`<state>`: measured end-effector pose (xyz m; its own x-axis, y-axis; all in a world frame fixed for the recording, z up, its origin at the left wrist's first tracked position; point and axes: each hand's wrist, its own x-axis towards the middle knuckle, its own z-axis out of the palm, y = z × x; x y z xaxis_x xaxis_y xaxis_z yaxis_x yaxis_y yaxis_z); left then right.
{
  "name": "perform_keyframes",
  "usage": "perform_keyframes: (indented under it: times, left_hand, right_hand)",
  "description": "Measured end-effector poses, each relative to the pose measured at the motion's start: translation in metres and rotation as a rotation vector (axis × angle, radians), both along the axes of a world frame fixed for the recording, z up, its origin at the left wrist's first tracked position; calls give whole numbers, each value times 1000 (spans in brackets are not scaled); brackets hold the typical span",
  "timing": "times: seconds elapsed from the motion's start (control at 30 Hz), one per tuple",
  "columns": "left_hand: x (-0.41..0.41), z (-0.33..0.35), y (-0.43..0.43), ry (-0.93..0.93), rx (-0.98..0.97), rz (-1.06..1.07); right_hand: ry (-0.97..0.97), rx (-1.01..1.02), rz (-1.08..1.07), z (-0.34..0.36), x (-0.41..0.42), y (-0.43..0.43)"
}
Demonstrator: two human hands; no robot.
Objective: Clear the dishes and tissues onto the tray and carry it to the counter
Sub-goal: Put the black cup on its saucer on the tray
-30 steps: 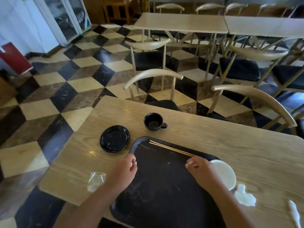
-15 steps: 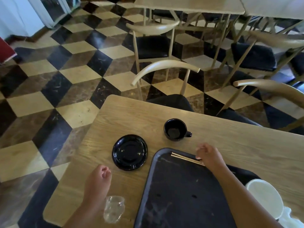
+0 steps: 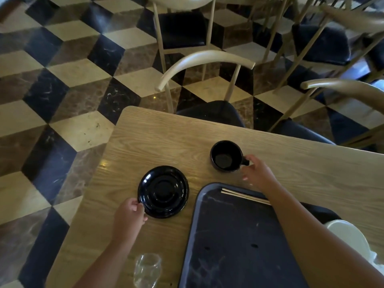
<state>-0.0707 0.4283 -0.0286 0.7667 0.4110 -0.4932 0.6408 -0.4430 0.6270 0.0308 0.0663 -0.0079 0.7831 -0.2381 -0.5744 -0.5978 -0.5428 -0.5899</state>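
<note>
Fingers [image 3: 138, 205] of the left hand [image 3: 129, 215] are curled at the near-left rim of the black saucer [image 3: 163, 191], thumb on top and the rest tucked beneath, pinching the edge. That forearm comes in from the bottom of the view. Just beside it stands a clear glass [image 3: 147, 269], its base cut off by the frame. To the right of the glass lies the dark tray [image 3: 239, 246], whose near end runs out of view. The right forearm crosses the tray and hides its far-right corner. A white bowl [image 3: 349, 235] sits on the bench [image 3: 166, 142] at the tray's right side, half covered by that arm. A pale scrap [image 3: 375, 259] touching it at the frame's edge is too cut off to identify. Wooden chopsticks [image 3: 243, 196] lie along the far end of the tray, their right ends hidden under the wrist. Beyond them the right hand [image 3: 257, 175] reaches out palm down, with its fingers [image 3: 250, 158] loosely spread at the handle of the black cup [image 3: 226, 155] and the thumb held apart. Whether they have closed on the handle cannot be told. Cup and saucer both stand on the bench, outside the tray and apart from each other. Past the bench edge a curved-back chair [image 3: 207, 63] is pushed in, over a cube-patterned tiled floor [image 3: 72, 69].
</note>
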Motion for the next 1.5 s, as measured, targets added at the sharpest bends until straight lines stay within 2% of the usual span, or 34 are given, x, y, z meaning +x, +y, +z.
perform_keyframes:
  times: [0.37, 0.57, 0.83, 1.17, 1.5]
  left_hand:
    - [10, 1, -9, 46, -110, 75]
    - [12, 2, -12, 11, -173, 111]
    - [15, 15, -19, -33, -285, 203]
    - [11, 21, -23, 38, -477, 263]
    - [2, 20, -32, 76, -650, 379]
  right_hand:
    - [83, 144, -122, -5, 1, 5]
    - [82, 245, -106, -6, -8, 9]
    - [34, 382, -254, 8, -6, 23]
    - [-21, 331, -393, 13, -8, 28]
    - [-156, 305, -483, 25, -48, -11]
